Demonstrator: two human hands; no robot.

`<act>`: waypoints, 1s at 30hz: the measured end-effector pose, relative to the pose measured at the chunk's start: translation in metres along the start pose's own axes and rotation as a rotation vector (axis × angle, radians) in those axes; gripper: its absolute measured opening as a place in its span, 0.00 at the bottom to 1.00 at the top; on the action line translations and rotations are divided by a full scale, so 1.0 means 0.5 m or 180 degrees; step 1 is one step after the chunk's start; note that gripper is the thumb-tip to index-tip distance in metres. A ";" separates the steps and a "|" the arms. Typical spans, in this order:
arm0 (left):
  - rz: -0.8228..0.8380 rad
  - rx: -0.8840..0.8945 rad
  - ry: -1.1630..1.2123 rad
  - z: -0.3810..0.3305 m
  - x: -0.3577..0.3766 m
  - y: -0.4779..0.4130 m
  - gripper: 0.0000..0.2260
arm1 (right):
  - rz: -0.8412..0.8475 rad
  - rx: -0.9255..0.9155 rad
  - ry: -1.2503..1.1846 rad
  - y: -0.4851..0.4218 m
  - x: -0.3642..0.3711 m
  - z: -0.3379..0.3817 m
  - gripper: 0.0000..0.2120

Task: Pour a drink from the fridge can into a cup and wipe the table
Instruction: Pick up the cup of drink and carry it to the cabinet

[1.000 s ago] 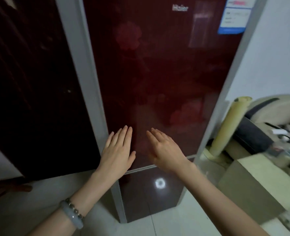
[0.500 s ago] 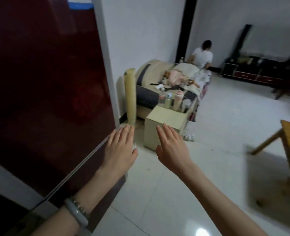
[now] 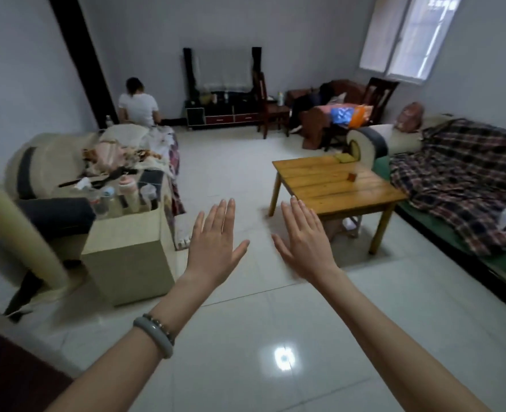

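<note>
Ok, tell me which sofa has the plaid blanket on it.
The sofa on the right, beside the wooden table. A plaid blanket covers its seat. The left sofa holds loose clutter instead.

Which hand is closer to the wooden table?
The right hand. It is held out flat and empty just short of the wooden table's near corner. The left hand, also open and empty, is farther away, over the floor toward the beige box.
</note>
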State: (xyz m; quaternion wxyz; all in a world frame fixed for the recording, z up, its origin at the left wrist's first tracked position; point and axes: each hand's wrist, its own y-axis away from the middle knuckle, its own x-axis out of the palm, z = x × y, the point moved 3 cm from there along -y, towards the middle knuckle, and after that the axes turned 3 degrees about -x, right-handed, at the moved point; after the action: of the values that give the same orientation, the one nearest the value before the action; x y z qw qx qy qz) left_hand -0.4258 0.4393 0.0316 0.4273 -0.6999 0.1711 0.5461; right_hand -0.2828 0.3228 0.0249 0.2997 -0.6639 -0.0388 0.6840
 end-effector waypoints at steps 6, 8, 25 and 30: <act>0.0063 0.0488 0.0220 -0.203 0.065 -0.100 0.34 | -0.0046 0.0611 0.0340 0.056 -0.058 -0.219 0.32; 0.0025 0.0632 0.0313 -0.279 0.086 -0.131 0.34 | -0.0070 0.0739 0.0382 0.072 -0.073 -0.290 0.32; 0.0246 0.1070 0.0474 -0.852 0.291 -0.365 0.34 | 0.0051 0.1275 0.0618 0.149 -0.124 -0.864 0.30; 0.0237 0.1169 0.0570 -0.951 0.348 -0.450 0.33 | 0.0110 0.1441 0.0565 0.124 -0.102 -0.993 0.31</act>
State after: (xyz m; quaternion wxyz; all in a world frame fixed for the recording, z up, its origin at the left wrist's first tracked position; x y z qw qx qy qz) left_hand 0.0872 0.2353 -0.0161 0.5103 -0.6493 0.3308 0.4567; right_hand 0.1544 0.0772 -0.0153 0.4312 -0.6379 0.1534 0.6194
